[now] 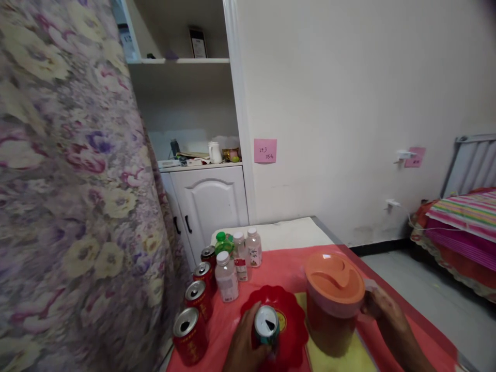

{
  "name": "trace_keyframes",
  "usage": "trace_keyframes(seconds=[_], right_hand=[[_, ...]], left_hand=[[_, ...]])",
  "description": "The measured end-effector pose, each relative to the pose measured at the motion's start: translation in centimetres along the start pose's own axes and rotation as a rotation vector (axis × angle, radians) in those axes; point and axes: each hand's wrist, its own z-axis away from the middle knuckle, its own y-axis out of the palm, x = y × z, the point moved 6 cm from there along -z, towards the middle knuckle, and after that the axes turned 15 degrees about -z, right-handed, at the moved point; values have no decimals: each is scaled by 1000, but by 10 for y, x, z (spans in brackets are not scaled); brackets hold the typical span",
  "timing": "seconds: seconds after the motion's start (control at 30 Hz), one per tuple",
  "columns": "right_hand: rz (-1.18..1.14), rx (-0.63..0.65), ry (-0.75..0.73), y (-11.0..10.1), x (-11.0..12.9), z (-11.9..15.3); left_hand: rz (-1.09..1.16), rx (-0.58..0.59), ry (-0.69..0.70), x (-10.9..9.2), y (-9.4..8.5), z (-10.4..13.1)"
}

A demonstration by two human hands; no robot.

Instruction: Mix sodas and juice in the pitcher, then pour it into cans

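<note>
My left hand point(245, 341) is wrapped round an opened drink can point(266, 323) with a green side. It holds the can upright over a red scalloped plate point(296, 338). On the right, my right hand point(382, 306) grips the handle of a pitcher point(329, 325) with an orange lid and a see-through body. The pitcher stands over a yellow sheet point(364, 356), right of the plate. Whether its base touches the sheet is hard to tell. The pitcher's handle is partly hidden by my fingers.
Several opened red cans point(189, 336) line the table's left edge. Beside them stand clear plastic bottles point(227, 279) with white caps and a green-capped bottle point(223, 243). A floral curtain point(85, 206) hangs at left; a white cabinet point(213, 201) and a wall point(329, 129) lie beyond the table.
</note>
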Motion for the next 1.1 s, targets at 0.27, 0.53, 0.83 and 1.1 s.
trace_keyframes(seconds=[0.27, 0.53, 0.83, 1.1], right_hand=[[-29, 21, 5, -2, -4, -1], [-32, 16, 13, -3, -3, -1], [-6, 23, 1, -2, -1, 1], [25, 3, -23, -4, 2, 1]], left_hand=[[-83, -57, -47, -12, -1, -4], [28, 27, -43, -6, 5, -5], [8, -8, -30, -7, 0, -9], [121, 18, -25, -4, 2, -6]])
